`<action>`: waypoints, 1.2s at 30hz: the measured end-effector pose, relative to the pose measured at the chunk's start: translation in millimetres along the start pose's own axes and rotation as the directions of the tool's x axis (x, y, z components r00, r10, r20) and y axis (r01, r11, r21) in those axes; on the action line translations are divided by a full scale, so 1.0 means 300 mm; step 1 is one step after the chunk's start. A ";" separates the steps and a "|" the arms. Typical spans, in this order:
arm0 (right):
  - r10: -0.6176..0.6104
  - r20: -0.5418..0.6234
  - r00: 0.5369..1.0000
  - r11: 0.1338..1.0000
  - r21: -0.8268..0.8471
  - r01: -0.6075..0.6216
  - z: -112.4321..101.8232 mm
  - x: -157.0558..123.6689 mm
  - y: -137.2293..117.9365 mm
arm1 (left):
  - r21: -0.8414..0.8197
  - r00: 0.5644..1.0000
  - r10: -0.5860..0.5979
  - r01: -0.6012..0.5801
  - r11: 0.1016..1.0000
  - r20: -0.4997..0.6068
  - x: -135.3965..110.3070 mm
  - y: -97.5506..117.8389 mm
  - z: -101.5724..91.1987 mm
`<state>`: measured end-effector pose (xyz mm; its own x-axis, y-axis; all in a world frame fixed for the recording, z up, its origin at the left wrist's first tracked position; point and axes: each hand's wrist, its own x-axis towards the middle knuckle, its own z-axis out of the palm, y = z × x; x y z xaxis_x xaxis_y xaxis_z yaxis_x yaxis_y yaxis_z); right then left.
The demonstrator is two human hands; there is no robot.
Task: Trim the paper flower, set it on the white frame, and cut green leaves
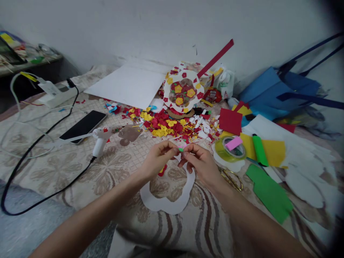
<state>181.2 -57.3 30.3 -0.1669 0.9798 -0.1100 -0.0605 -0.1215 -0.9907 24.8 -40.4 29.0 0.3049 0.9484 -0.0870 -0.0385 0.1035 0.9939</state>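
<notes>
My left hand (158,157) and my right hand (202,163) meet above a patterned bedspread, fingers pinched together on a tiny green paper piece (181,149). Below them lies a white paper cut-out (164,201) with a scalloped inner edge. A small red scrap (162,171) shows under the left hand. Beyond the hands spreads a heap of red and yellow paper flowers (166,125), and behind it stands a round white wreath (183,91) decorated with red and yellow flowers.
A white glue gun (100,140) with a black cord, a phone (84,126) and a power strip (55,94) lie left. Right: tape roll (230,148), green marker (259,149), scissors (233,178), green sheet (269,192), red square (230,121), blue bag (279,89). White board (129,85) at back.
</notes>
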 end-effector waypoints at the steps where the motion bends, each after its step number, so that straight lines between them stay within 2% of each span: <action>1: 0.002 -0.001 1.000 1.000 0.001 -0.002 0.003 0.004 -0.001 | 0.002 1.000 -0.001 0.001 1.000 -0.001 -0.001 0.001 -0.008; 3: 0.008 0.000 1.000 1.000 -0.018 -0.008 0.006 0.012 -0.003 | 0.063 0.999 0.035 -0.034 0.997 -0.012 -0.005 0.001 -0.030; 5: -0.004 -0.002 1.000 0.996 -0.092 0.004 0.003 0.019 -0.003 | 0.287 0.988 0.148 -0.131 0.949 -0.038 -0.014 -0.001 -0.064; 6: -0.021 0.001 1.000 0.988 -0.156 0.020 -0.002 0.022 -0.002 | 0.450 0.974 0.224 -0.180 0.875 -0.045 -0.020 -0.003 -0.085; 8: -0.096 0.027 0.995 0.927 -0.363 0.099 -0.016 0.026 0.006 | 0.741 0.934 0.354 -0.210 0.637 -0.040 -0.037 -0.012 -0.134; 9: -0.152 0.056 0.987 0.853 -0.497 0.160 -0.024 0.027 0.013 | 0.821 0.922 0.385 -0.190 0.538 -0.039 -0.048 -0.018 -0.158; 10: -0.208 0.096 0.973 0.749 -0.624 0.222 -0.032 0.028 0.022 | 0.862 0.919 0.391 -0.162 0.480 -0.046 -0.061 -0.026 -0.182; 11: -0.257 0.139 0.956 0.626 -0.730 0.274 -0.039 0.030 0.032 | 0.878 0.923 0.381 -0.130 0.460 -0.063 -0.075 -0.035 -0.203; 13: -0.311 0.200 0.929 0.444 -0.834 0.328 -0.049 0.036 0.055 | 0.882 0.933 0.343 -0.070 0.466 -0.107 -0.108 -0.055 -0.236; 16: -0.309 0.267 0.913 0.280 -0.891 0.356 -0.052 0.057 0.082 | 0.888 0.937 0.319 -0.019 0.459 -0.145 -0.169 -0.083 -0.269; 19: -0.247 0.348 0.904 0.120 -0.915 0.385 -0.045 0.078 0.089 | 0.894 0.931 0.326 0.000 0.447 -0.163 -0.246 -0.103 -0.303; 22: -0.189 0.399 0.897 0.026 -0.911 0.411 -0.045 0.084 0.079 | 0.901 0.934 0.301 0.047 0.432 -0.194 -0.334 -0.113 -0.364; 24: -0.169 0.419 0.892 0.000 -0.905 0.425 -0.056 0.080 0.073 | 0.899 0.925 0.292 0.103 0.426 -0.245 -0.394 -0.110 -0.420; 27: -0.195 0.430 0.881 0.032 -0.895 0.444 -0.090 0.066 0.071 | 0.876 0.898 0.250 0.235 0.421 -0.362 -0.473 -0.082 -0.515; 29: -0.296 0.369 0.881 0.163 -0.889 0.427 -0.117 0.050 0.073 | 0.842 0.846 0.262 0.330 0.427 -0.464 -0.507 -0.045 -0.578; 31: -0.347 0.277 0.896 0.270 -0.885 0.378 -0.143 0.024 0.076 | 0.798 0.765 0.305 0.419 0.433 -0.567 -0.518 0.000 -0.641; 32: -0.359 0.244 0.901 0.312 -0.878 0.363 -0.154 0.006 0.077 | 0.781 0.728 0.327 0.452 0.431 -0.602 -0.512 0.021 -0.674; 34: -0.395 0.156 0.906 0.356 -0.883 0.307 -0.172 -0.042 0.084 | 0.771 0.687 0.368 0.477 0.422 -0.626 -0.478 0.050 -0.742; 35: -0.419 0.111 0.901 0.366 -0.888 0.279 -0.179 -0.071 0.089 | 0.783 0.694 0.376 0.473 0.404 -0.614 -0.449 0.056 -0.776; 36: -0.407 0.084 0.909 0.382 -0.889 0.253 -0.183 -0.102 0.095 | 0.808 0.731 0.361 0.456 0.373 -0.579 -0.413 0.055 -0.807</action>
<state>238.5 -82.1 1.1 -0.2097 0.9273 0.3101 0.8096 0.3425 -0.4767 -244.2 -83.7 39.7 -0.3419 0.9043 0.2557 0.8938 0.2288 0.3857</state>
